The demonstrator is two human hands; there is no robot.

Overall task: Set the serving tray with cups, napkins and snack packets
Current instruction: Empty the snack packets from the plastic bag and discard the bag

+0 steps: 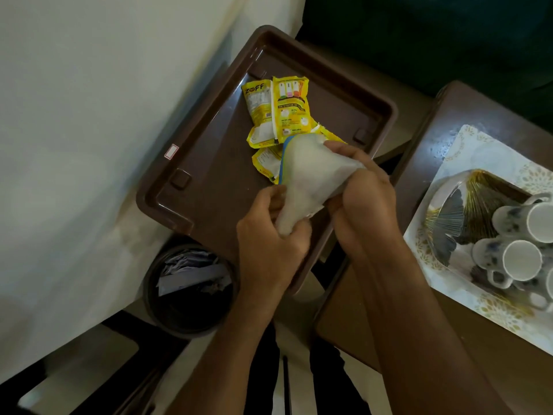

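Both hands — left hand [270, 235], right hand [363, 193] — pinching a clear zip bag [308, 178]; yellow snack packets [278, 112] just beyond fingers [338, 146], on brown tray [209, 187].

round dark bin [191, 290] w/ paper scraps, white wall [89, 85], patterned cloth [466, 295] on side table [443, 115]

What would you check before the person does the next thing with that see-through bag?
1. Both hands grip the clear zip bag: ok, left hand at its bottom, right hand at its side.
2. Bag mouth over the brown tray: ok.
3. Yellow snack packets lying in the tray: ok.
4. Bag emptied: cannot tell.
5. Cups on the brown tray: not ok, they sit on a patterned tray to the right.
6. Napkins: cannot tell.
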